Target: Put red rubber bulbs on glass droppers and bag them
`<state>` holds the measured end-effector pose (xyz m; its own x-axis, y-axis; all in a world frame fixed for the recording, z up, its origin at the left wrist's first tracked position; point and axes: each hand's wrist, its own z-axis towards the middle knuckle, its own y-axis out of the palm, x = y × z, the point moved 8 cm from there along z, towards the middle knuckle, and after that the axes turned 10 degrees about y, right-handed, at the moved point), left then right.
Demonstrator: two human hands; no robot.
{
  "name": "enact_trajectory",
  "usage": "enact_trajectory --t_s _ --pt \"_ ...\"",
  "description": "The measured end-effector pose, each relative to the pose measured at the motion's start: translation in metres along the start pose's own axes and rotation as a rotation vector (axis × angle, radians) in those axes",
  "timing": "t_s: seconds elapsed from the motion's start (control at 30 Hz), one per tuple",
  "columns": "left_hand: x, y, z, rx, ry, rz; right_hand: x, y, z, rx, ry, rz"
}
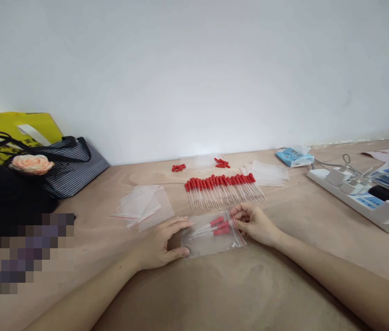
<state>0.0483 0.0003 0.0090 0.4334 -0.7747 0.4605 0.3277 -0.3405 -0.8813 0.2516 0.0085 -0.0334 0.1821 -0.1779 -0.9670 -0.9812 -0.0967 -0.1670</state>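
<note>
A clear zip-lock bag [204,246] lies flat on the table in front of me, with several red-bulbed droppers [219,225] inside. My right hand [254,225] has its fingers closed on the red-striped zip edge at the bag's right end. At the other end rests my left hand [161,241], thumb and fingers spread apart around the bag's left edge. Just beyond the bag, a long row of red-topped droppers [222,186] lies side by side, tips toward me.
Loose zip-lock bags lie in piles at left [142,202] and right [266,172]. Red bulbs [178,168] and thin tubes [205,163] sit by the wall. A tissue pack [294,157] and power strip [356,197] are at right; a striped bag [73,165] stands at left.
</note>
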Motion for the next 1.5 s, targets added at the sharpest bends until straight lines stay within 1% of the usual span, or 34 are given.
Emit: enact_trajectory --t_s 0.13,0.2,0.3,0.4,0.47,0.53,0.6,0.63,0.67,0.73,0.8,0.9,1.0,1.17,1.33,1.43,1.5 --pt "0.000 0.000 0.000 -0.005 0.002 -0.001 -0.004 -0.001 -0.001 0.046 -0.087 -0.017" --pt "0.000 0.000 0.000 -0.002 0.005 -0.001 -0.004 0.002 -0.002 0.015 -0.103 -0.014" --pt "0.000 0.001 0.000 0.002 0.012 0.007 -0.001 0.009 -0.003 -0.068 -0.081 -0.015" --pt "-0.001 0.001 0.000 -0.001 0.009 0.010 0.000 0.005 -0.003 -0.070 -0.063 -0.037" --pt "-0.001 0.001 0.000 0.001 0.010 0.005 -0.004 -0.007 0.001 0.005 -0.086 -0.100" --pt "0.000 0.001 0.001 0.002 0.019 -0.002 -0.016 -0.027 0.009 0.149 -0.158 -0.232" --pt "0.000 0.001 0.001 0.001 0.029 -0.009 -0.033 -0.047 0.020 0.326 -0.241 -0.434" --pt "0.001 0.000 0.001 0.000 0.032 -0.012 -0.038 -0.057 0.028 0.396 -0.228 -0.527" --pt "0.001 0.000 0.001 0.000 0.033 -0.014 -0.041 -0.064 0.037 0.450 -0.177 -0.640" --pt "0.002 0.000 0.001 -0.003 0.032 -0.018 -0.044 -0.080 0.053 0.574 -0.024 -0.826" --pt "0.002 0.000 0.001 -0.007 0.031 -0.021 -0.046 -0.087 0.066 0.624 0.060 -0.878" --pt "0.003 0.001 0.000 -0.006 0.043 -0.031 -0.045 -0.086 0.078 0.631 0.132 -0.890" --pt "0.004 0.000 0.001 0.005 0.051 -0.044 -0.041 -0.085 0.083 0.631 0.190 -0.891" --pt "0.005 -0.001 0.002 0.008 0.050 -0.045 -0.038 -0.089 0.087 0.607 0.226 -0.847" --pt "0.005 0.000 0.002 0.012 0.056 -0.040 -0.048 -0.093 0.079 0.566 0.169 -0.746" --pt "0.005 -0.001 0.002 0.017 0.053 -0.041 -0.056 -0.091 0.062 0.524 0.098 -0.654" --pt "0.005 -0.001 0.002 0.018 0.050 -0.045 -0.057 -0.084 0.046 0.467 0.027 -0.510"
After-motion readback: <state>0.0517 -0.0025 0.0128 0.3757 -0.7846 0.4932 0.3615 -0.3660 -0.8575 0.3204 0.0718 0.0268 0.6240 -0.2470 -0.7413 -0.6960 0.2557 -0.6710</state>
